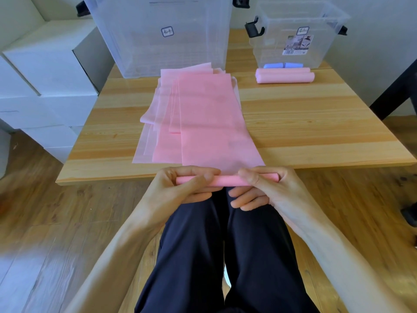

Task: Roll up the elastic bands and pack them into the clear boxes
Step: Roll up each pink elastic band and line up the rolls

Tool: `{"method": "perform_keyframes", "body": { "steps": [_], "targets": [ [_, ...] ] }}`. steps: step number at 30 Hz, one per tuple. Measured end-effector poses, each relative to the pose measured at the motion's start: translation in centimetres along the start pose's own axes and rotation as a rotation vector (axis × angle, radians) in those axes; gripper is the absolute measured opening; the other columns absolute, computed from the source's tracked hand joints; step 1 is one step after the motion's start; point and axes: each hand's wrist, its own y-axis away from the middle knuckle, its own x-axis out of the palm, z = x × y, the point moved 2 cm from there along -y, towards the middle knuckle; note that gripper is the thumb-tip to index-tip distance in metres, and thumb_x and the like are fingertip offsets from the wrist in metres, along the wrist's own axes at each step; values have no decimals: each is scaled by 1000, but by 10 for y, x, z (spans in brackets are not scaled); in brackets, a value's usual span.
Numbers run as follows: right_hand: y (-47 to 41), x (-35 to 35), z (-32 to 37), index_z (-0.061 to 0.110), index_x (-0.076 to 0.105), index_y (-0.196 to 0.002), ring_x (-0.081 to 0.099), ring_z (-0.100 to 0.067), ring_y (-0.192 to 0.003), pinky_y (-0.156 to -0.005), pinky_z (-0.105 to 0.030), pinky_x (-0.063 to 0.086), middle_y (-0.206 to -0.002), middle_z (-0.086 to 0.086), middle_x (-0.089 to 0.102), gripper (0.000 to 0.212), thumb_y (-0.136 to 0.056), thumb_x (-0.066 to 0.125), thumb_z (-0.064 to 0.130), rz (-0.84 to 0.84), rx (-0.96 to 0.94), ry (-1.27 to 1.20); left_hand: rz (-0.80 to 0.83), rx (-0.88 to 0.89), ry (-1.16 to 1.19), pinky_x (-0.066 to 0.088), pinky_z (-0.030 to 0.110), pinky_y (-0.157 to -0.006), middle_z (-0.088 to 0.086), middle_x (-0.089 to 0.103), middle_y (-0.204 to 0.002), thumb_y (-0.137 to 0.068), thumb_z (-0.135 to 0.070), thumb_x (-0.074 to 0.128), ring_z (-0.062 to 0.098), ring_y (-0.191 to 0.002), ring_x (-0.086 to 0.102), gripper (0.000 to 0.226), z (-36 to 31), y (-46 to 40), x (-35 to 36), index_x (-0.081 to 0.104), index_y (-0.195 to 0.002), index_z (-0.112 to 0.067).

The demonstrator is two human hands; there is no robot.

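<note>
Pink elastic band [214, 123], top sheet of the stack, lies flat down the middle of the wooden tabletop [316, 123] and runs off its near edge. Near end of this band is wound into a tight roll [225, 180] held just off that edge, above the person's lap. Left hand [180, 188] grips the left end of the roll, thumb across the top, fingers curled beneath. Right hand [268, 188] grips the right end likewise; roll tip shows past the fingers. More flat pink bands [158, 123] lie under and left of the top sheet, fanned unevenly.

Two finished pink rolls [284, 75] lie side by side, touching, near the far right edge of the tabletop. Small clear box [297, 32] stands just behind them, lid off, with two blue rolls [283, 65] on its floor. Large clear box [162, 35] stands at the far edge, left of the small one, behind the stack. White cartons [45, 82] stacked left of the table.
</note>
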Motion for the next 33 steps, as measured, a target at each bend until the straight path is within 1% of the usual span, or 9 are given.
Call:
{"method": "perform_keyframes", "body": {
  "steps": [3, 6, 11, 18, 21, 25, 27, 30, 33],
  "targets": [
    [0, 0, -1, 14, 75, -105, 76, -29, -81, -66, -28, 61, -94, -10, 77, 26, -80, 70, 21, 36, -12, -12, -1, -20, 8, 57, 18, -72, 8, 78, -98, -81, -28, 64, 17, -95, 74, 30, -1, 0, -1, 75, -104, -14],
    [-1, 0, -1, 12, 75, -101, 76, -29, -78, -64, -27, 61, -91, -11, 77, 23, -81, 69, 22, 3, -17, -12, 39, -25, 23, 57, 19, -76, 7, 77, -103, -81, -27, 62, 17, -99, 73, 32, -1, 0, -1, 73, -108, -13],
    [-1, 0, -1, 12, 76, -102, 76, -30, -79, -64, -27, 61, -89, -14, 77, 28, -79, 70, 26, 28, 21, -36, -13, -28, 4, 57, 18, -71, 9, 78, -96, -82, -25, 63, 18, -93, 75, 27, -1, 1, 1, 75, -102, -12],
    [-3, 0, -1, 7, 74, -99, 76, -29, -76, -62, -25, 59, -86, -15, 77, 29, -83, 66, 28, 19, 20, -9, 4, -19, -37, 57, 18, -75, 9, 78, -96, -76, -24, 69, 16, -96, 74, 31, -2, 3, -1, 74, -104, -12],
    [-2, 1, -1, 11, 72, -106, 76, -29, -77, -64, -27, 60, -87, -14, 77, 28, -80, 71, 20, 48, 12, -4, -19, -16, -36, 58, 19, -75, 8, 78, -95, -74, -26, 70, 18, -96, 74, 30, -1, 3, -3, 75, -101, -13],
    [-2, 2, -1, 9, 75, -95, 75, -30, -71, -59, -27, 60, -80, -14, 76, 19, -83, 70, 22, 15, 2, 25, -13, 14, -60, 59, 23, -79, 12, 77, -95, -69, -24, 76, 20, -96, 74, 34, -1, 3, -1, 76, -101, -13],
    [-2, 2, -1, 10, 74, -98, 75, -29, -73, -62, -27, 60, -82, -13, 76, 23, -80, 71, 23, 15, 8, 17, -19, 8, -66, 58, 20, -73, 9, 78, -92, -74, -23, 72, 17, -93, 75, 29, -2, 4, 0, 75, -101, -12],
    [-1, 1, 0, 13, 73, -106, 76, -28, -77, -66, -28, 61, -88, -11, 77, 27, -79, 73, 18, 26, -4, 16, -6, 4, -95, 58, 20, -75, 6, 78, -94, -77, -24, 71, 15, -93, 74, 29, -4, 4, 0, 75, -102, -11],
    [-2, 2, -1, 8, 75, -96, 76, -29, -74, -63, -28, 61, -85, -12, 77, 22, -83, 69, 23, 3, -12, 20, -20, 14, -63, 58, 20, -78, 8, 78, -95, -73, -23, 74, 16, -96, 74, 32, -4, 4, 0, 75, -103, -14]
  ]
}}
